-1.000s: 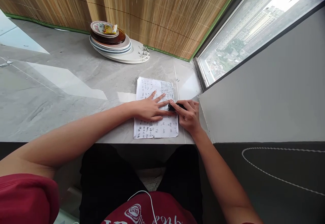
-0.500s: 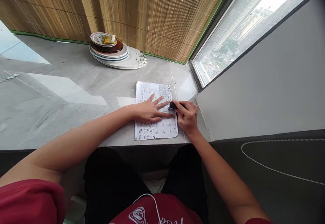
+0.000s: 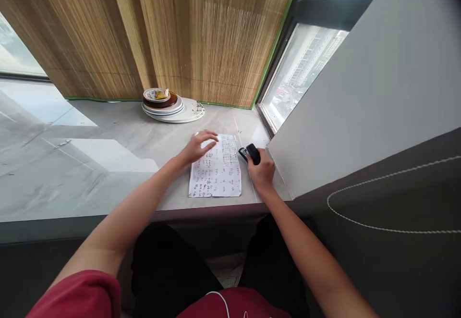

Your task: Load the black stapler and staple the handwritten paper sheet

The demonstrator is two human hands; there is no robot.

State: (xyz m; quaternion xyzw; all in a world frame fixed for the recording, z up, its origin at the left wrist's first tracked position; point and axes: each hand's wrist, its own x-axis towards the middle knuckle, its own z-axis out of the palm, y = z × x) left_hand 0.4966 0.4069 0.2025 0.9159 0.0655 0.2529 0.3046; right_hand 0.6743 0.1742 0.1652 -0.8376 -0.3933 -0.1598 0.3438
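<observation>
A sheaf of white paper (image 3: 225,178) with handwriting lies near the front edge of the grey marble-look counter. Over its upper left part is my left hand (image 3: 200,146), its fingers apart and holding nothing. Whether that hand touches the paper I cannot tell. My right hand (image 3: 263,169) grips a small black stapler (image 3: 253,153) just right of the paper, clear of its edge. The stapler's jaws point left and stand apart.
Stacked plates (image 3: 163,111) stand at the back of the counter (image 3: 122,130), a small yellow packet (image 3: 162,95) on top. A bamboo blind (image 3: 173,34) hangs behind them. To the right are a window (image 3: 298,63) and a grey wall (image 3: 360,97), with a bead cord (image 3: 389,176) below.
My left hand has lifted from flat on the paper and moved up and left. My right hand has drawn the stapler off the paper's right edge. The head view has tilted up.
</observation>
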